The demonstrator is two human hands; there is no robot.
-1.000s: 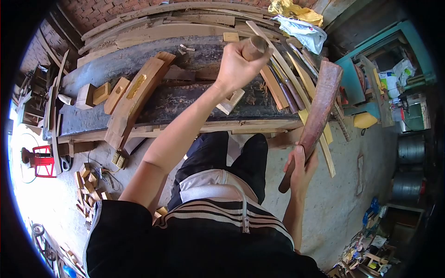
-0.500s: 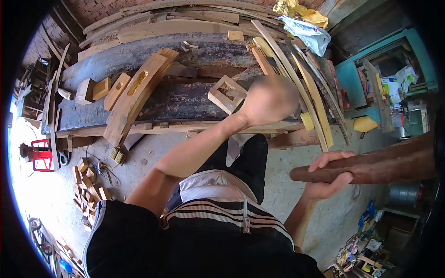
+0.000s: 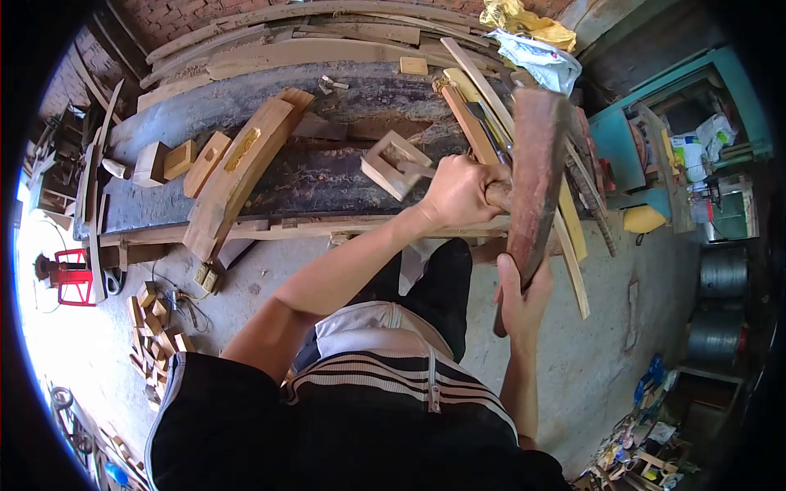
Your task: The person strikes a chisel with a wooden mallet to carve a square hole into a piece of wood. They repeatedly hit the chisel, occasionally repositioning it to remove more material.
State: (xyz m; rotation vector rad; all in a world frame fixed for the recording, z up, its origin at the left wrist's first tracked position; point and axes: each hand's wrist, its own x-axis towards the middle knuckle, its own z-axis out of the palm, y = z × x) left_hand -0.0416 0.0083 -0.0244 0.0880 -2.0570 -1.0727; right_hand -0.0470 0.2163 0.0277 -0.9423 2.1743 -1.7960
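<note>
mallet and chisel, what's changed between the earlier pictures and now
The left hand has brought the chisel down to the hollow wooden block. The mallet, swung out right in between, is back left by the chisel's handle end. Nothing was grabbed or released; the right hand keeps the mallet. The slotted beam stayed put.

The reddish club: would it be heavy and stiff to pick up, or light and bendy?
The club looks like thick, solid wood, so it is probably stiff and fairly heavy. It may feel top-heavy too, since the right hand grips its narrower end.
</note>
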